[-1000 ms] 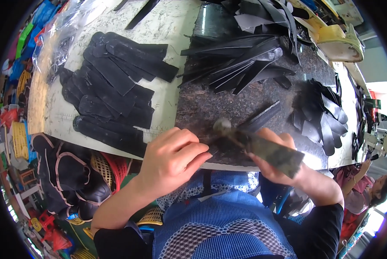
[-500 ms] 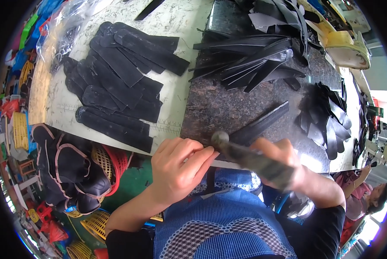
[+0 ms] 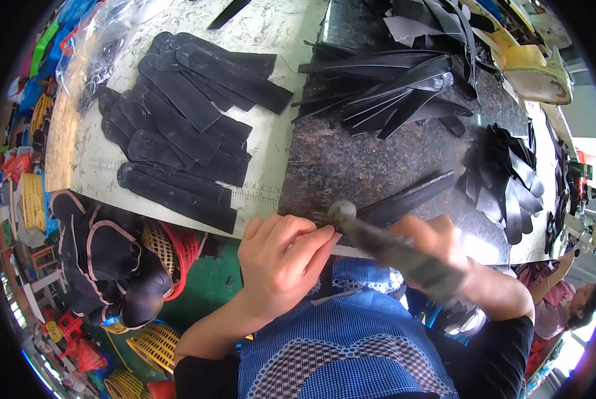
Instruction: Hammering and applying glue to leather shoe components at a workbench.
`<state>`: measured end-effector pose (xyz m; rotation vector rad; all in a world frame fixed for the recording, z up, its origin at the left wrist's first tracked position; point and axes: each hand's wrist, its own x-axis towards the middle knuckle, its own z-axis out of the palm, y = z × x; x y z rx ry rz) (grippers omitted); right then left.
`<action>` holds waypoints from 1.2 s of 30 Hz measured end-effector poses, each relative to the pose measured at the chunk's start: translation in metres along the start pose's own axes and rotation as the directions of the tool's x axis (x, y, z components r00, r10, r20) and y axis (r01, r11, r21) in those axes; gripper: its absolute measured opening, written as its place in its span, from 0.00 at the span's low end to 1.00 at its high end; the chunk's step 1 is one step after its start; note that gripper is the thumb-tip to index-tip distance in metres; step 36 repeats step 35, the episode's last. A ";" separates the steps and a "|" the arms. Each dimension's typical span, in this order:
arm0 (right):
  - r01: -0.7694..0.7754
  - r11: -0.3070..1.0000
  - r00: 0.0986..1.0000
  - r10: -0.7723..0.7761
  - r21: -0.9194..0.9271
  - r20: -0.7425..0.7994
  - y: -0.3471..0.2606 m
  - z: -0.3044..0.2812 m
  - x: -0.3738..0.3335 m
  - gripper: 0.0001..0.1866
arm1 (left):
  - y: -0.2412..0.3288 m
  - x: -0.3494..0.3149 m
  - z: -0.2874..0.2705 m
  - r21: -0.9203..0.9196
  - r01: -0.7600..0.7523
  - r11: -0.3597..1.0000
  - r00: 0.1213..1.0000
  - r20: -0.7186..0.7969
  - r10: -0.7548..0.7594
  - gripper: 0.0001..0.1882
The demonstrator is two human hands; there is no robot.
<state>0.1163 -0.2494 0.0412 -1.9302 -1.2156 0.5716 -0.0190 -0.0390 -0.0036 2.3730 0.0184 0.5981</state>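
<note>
My left hand (image 3: 276,266) is closed at the table's front edge. Its thumb and fingertips pinch the near end of a black strip (image 3: 411,198), which slants away to the right across the dark stone top; the pinched end is mostly hidden. In my right hand (image 3: 434,245) is a hammer (image 3: 404,256), smeared by motion. The rounded end of the hammer is just above and right of my left fingertips. Whether it touches the strip, I cannot tell.
Left on the white board lie overlapping black rounded-end pieces (image 3: 178,106). Long black strips (image 3: 391,86) are heaped behind the stone slab (image 3: 324,159), and another black pile (image 3: 507,179) sits right. Below left are black goods (image 3: 105,253) in baskets. A person (image 3: 567,306) is at far right.
My left hand has shifted slightly right. The hammer stays close to the left fingertips, only a little displaced. The black strip's far end lies slightly further right and lower.
</note>
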 end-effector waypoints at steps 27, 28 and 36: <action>-0.068 0.998 0.998 0.068 0.016 -0.013 -0.008 -0.015 0.000 0.11 | -0.032 0.040 -0.001 -0.228 -0.298 0.927 0.909 0.229 0.349 0.13; -0.041 0.996 0.998 0.046 -0.079 0.051 -0.008 -0.015 -0.003 0.10 | -0.035 0.046 -0.003 -0.213 -0.355 0.910 0.880 0.253 0.402 0.13; -0.093 0.993 0.993 0.098 -0.076 0.067 0.007 -0.016 -0.007 0.15 | -0.013 0.017 0.003 -0.104 -0.112 0.988 0.980 0.155 0.128 0.10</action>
